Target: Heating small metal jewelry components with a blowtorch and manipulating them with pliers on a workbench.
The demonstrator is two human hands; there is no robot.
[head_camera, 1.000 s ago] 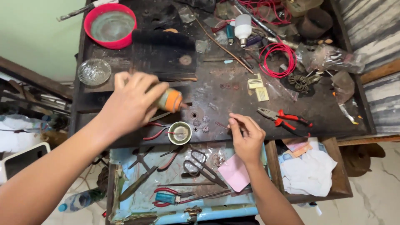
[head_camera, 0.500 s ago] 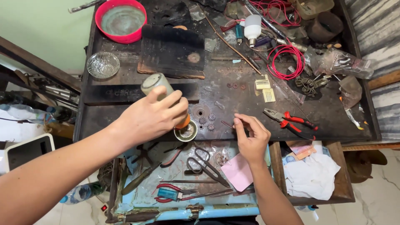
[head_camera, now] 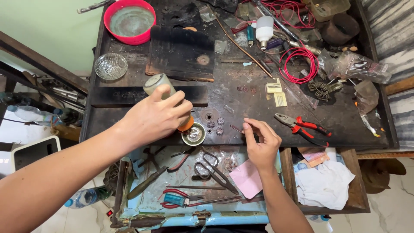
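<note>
Two bare hands worked over a dark, scorched workbench [head_camera: 241, 108]. The left hand [head_camera: 157, 118] was clenched around a small bottle [head_camera: 160, 88] with a pale base and an orange tip, tilted so that the tip pointed down into a small round metal dish [head_camera: 193, 134] near the bench's front edge. The bottle's tip sat right at the dish's rim; whether anything came out could not be told.

The right hand [head_camera: 261, 140], to the right of the dish and apart from it, pinched a thin, short metal piece [head_camera: 236, 128] between thumb and fingertips, its free end pointing toward the dish. Between the dish and that piece lay three small round filigree beads [head_camera: 217, 126], just beside the dish.

Farther right of the dish, red-handled pliers [head_camera: 302, 126] lay on the bench. Behind the dish, a charred black block [head_camera: 183, 54] rested, and beyond it a red bowl [head_camera: 129, 19]; a clear glass bowl [head_camera: 111, 66] stood to the left of the block. A coil of red wire [head_camera: 299, 64] lay well to the back right of the dish.

Below the dish, past the bench's edge, an open tray [head_camera: 151, 203] held scissors [head_camera: 211, 170], small pliers and a pink paper [head_camera: 246, 177].
</note>
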